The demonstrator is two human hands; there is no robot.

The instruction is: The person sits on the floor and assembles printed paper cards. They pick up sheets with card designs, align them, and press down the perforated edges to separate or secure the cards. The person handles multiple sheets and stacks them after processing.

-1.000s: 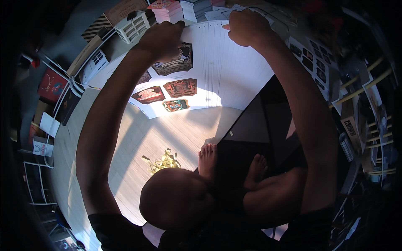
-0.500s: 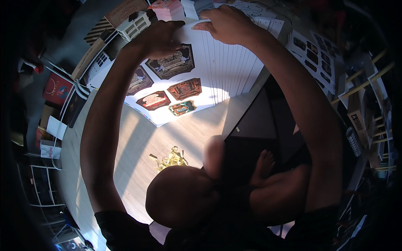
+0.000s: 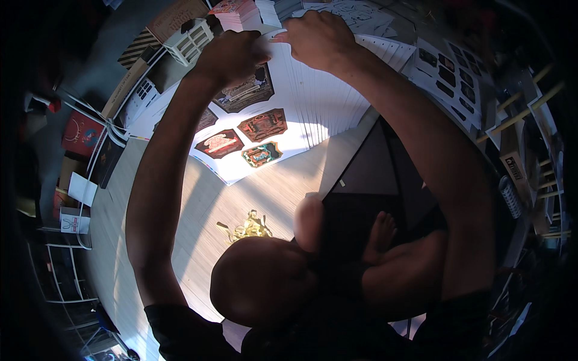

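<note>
A fanned stack of large white sheets (image 3: 307, 111) lies on the floor ahead of me, its edges staggered toward the right. The top printed sheet (image 3: 224, 171) carries dark, red and teal label-shaped designs. At its far edge my left hand (image 3: 232, 57) is closed, fingers curled in over the paper and partly blurred. Just right of it, my right hand (image 3: 319, 39) pinches the far edge of the sheets between thumb and fingers. Both hands nearly meet there. The left forearm crosses the left part of the top sheet and covers some designs.
Yellow ribbon-like scraps (image 3: 250, 225) lie on the wooden floor near my bent leg. A white crate-like box (image 3: 189, 42) and pink-edged paper stack (image 3: 235, 15) stand beyond the sheets. More printed sheets (image 3: 448, 78) lie right; a wire rack (image 3: 63, 271) stands left.
My left hand has shifted slightly right, its fingers curling in from a more spread pose. My right hand has moved slightly left along the far edge, closer to the left one.
</note>
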